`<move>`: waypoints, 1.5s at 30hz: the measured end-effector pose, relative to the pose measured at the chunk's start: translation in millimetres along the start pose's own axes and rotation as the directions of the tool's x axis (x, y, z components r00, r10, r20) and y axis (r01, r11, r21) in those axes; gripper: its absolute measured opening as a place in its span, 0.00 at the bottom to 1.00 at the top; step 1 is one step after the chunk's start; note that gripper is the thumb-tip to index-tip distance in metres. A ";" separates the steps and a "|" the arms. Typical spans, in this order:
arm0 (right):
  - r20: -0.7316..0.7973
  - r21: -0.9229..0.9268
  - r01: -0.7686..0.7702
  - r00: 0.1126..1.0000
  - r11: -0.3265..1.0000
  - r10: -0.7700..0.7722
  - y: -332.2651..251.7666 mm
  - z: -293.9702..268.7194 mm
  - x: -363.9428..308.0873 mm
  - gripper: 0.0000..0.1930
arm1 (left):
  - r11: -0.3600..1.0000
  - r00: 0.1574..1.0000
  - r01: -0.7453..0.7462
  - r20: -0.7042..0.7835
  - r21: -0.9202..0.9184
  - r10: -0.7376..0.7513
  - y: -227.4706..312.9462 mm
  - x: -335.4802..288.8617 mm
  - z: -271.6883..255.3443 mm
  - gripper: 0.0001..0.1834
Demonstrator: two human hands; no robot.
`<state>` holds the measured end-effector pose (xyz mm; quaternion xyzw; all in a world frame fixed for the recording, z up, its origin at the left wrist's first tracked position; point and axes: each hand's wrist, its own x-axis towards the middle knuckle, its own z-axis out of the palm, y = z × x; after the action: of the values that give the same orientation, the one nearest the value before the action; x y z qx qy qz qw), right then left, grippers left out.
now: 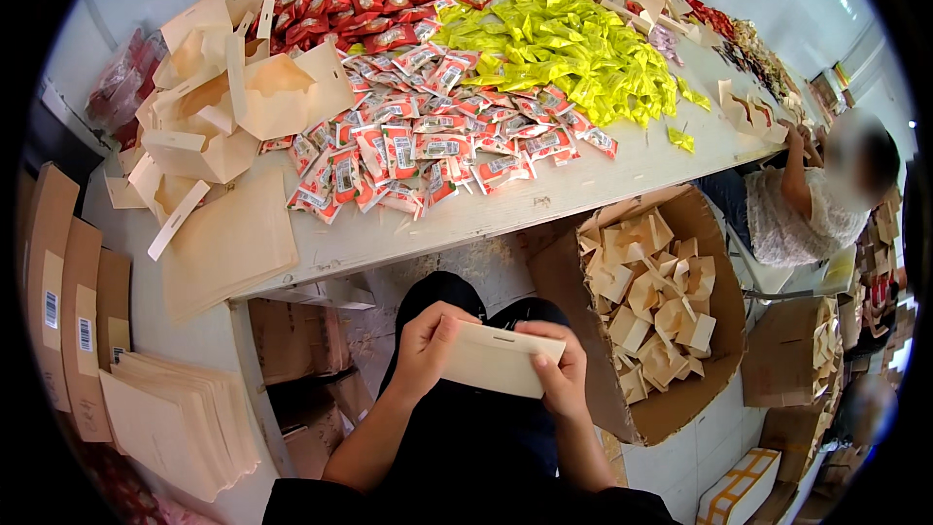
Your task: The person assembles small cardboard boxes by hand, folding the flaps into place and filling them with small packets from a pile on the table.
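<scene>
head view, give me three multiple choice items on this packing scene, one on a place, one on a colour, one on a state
1. Where is the big open carton of folded cardboard boxes?
A. on the table
B. on the floor to the person's right
C. on the person's lap

2. What colour is the heap of sachets at the far middle of the table?
A. yellow
B. blue
C. black

3. How is the flat cardboard box blank held?
A. left hand only
B. lying free on the table
C. between both hands

Answers: 1 B, the carton sits below the table edge, right of the knees. 2 A, the heap is bright yellow beside red and white packets. 3 C, the left hand and right hand each grip one end.
</scene>
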<state>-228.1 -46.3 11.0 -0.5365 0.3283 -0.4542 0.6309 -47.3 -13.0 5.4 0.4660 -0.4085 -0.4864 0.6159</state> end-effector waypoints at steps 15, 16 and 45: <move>0.138 0.096 -0.135 0.983 0.986 0.121 1.1 -12.8 3.9 0.11 | 0.963 0.999 -0.024 0.052 0.268 0.010 -3.0 -1.1 0.1 0.48; 0.138 -0.100 -0.086 0.985 0.991 0.100 -0.7 -12.3 1.6 0.10 | 0.943 0.996 -0.071 0.079 0.325 0.048 -3.2 -2.1 -0.3 0.48; 0.894 -0.374 0.846 0.438 0.380 -0.095 -103.2 38.2 348.1 0.21 | 0.509 0.989 0.089 0.016 -0.856 -0.147 83.3 87.6 -60.6 0.28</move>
<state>-87.1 -355.2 145.1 -0.9664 0.0016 -0.1616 0.1999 45.7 -80.4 76.7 0.1446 -0.0661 -0.6510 0.7422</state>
